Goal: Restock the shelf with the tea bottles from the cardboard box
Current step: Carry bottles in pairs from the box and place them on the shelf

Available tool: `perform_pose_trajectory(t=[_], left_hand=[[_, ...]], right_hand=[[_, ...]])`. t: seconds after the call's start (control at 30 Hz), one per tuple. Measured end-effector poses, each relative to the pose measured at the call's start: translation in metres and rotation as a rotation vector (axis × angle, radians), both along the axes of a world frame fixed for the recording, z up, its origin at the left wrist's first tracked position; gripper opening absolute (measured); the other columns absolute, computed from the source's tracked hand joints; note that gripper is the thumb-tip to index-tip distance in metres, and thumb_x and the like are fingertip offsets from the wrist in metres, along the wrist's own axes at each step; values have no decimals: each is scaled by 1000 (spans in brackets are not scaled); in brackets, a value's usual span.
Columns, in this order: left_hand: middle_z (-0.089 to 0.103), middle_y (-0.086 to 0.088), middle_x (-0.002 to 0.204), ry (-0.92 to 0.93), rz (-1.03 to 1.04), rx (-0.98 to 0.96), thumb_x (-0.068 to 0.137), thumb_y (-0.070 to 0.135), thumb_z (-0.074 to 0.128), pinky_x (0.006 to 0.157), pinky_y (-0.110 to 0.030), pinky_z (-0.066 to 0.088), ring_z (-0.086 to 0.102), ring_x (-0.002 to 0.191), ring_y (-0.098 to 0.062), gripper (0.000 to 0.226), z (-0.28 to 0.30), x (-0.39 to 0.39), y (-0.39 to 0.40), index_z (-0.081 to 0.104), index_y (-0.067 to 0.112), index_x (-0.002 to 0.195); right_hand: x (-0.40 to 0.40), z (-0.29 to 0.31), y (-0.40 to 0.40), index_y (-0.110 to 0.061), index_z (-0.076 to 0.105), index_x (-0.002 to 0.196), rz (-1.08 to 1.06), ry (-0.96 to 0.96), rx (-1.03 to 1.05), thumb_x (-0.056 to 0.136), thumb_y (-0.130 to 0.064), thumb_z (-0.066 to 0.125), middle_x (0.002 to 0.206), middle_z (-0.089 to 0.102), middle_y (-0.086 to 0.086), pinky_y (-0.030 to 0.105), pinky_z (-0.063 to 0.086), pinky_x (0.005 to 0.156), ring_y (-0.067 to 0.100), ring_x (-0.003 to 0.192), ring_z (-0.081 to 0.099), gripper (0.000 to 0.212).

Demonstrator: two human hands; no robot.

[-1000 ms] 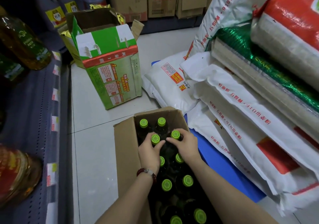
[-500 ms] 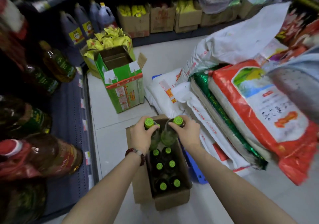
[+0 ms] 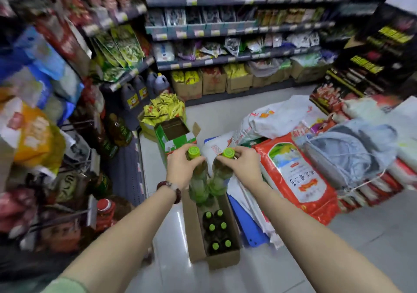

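**Two tea bottles held above the box**

I see two tea bottles lifted clear over the far end of the cardboard box [image 3: 198, 231], side by side and nearly touching. The left bottle [image 3: 198, 179] has a green cap and a green label whose writing is too blurred for me to read; the right bottle [image 3: 222, 175] looks the same. My left hand [image 3: 181, 168] is curled round the neck of the left bottle just under its cap, and my right hand [image 3: 243, 166] pinches the right bottle at its cap and neck. A dark bead bracelet [image 3: 170, 187] sits on the left wrist.

Six more green-capped bottles [image 3: 215, 229] stand in pairs in the near half of the box, which rests on the pale floor [image 3: 171, 270].

Just right of the box lie stacked sacks; the nearest, a red and white rice sack [image 3: 295, 177], carries Chinese characters I cannot make out. Beyond the hands stands an open green carton [image 3: 172, 134]. To the left a grey shelf [image 3: 126, 168] holds oil bottles [image 3: 119, 130], their labels blurred.
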State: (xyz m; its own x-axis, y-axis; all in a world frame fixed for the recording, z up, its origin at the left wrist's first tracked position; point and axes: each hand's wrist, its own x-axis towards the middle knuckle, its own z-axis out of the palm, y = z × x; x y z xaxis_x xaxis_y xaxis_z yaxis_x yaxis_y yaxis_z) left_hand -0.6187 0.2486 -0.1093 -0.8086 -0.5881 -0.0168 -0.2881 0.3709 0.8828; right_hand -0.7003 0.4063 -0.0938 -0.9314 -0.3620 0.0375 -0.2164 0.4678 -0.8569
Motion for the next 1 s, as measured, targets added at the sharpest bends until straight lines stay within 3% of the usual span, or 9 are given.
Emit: perform_pose_trajectory(t=[0.1,0.27,0.4,0.5,0.57,0.73,0.83,0.93,1.0], left_hand=[[71,4,89,87,6,-17,70,37,77,84,-47,54,66,91,-20,30,50,17,-6,63,28,95],[69,-2,106,162,85,-57,72,32,79,93,-42,52,63,104,-17,45,118,49,-6,64,15,112],[71,-6,107,245,139,-36,73,29,79,92,-42,54,65,105,-18,40,159,86,4,65,14,108],[71,-5,101,305,168,-23,74,22,79,89,-37,56,67,101,-18,32,186,116,17,65,18,102],[69,-4,106,345,192,-31,74,23,78,86,-33,56,65,103,-19,37,199,136,26,63,20,108],[68,1,93,424,274,-15,75,16,77,63,-10,51,66,87,-11,32,225,193,38,62,15,103],[70,3,90,432,305,-3,74,16,78,68,-14,54,67,86,-9,26,234,231,32,64,21,96],[72,0,99,451,353,-10,72,21,80,80,-28,56,68,94,-13,25,239,274,21,67,30,92],[73,-2,101,465,391,-21,72,19,79,81,-28,56,68,94,-13,26,243,303,13,68,30,93]], right_hand=[[15,54,-3,-9,72,73,63,-6,-77,71,-22,82,67,69,1,15,46,58,-1,59,53,17],[32,111,-3,-20,71,75,138,22,-132,69,-33,82,73,72,-3,24,54,67,0,66,62,18],[54,156,0,-16,72,81,252,51,-203,71,-29,81,80,73,-1,16,51,69,-6,69,62,19],[71,180,-1,-7,73,90,329,58,-266,65,-37,83,91,75,6,34,56,85,10,87,68,40],[84,192,-4,-7,72,93,398,62,-274,64,-43,82,93,75,7,40,56,87,14,90,69,47],[131,220,-17,-14,70,79,586,86,-311,76,-29,77,75,70,-4,33,54,78,6,74,63,17],[161,229,-31,-9,69,81,697,92,-312,80,-30,73,71,67,-6,25,50,76,5,71,61,21],[193,235,-51,-12,69,79,773,97,-325,80,-32,73,65,65,-11,18,45,70,-4,63,57,20],[217,235,-68,-13,71,84,818,84,-335,79,-33,74,74,71,-5,26,52,73,2,70,62,21]])
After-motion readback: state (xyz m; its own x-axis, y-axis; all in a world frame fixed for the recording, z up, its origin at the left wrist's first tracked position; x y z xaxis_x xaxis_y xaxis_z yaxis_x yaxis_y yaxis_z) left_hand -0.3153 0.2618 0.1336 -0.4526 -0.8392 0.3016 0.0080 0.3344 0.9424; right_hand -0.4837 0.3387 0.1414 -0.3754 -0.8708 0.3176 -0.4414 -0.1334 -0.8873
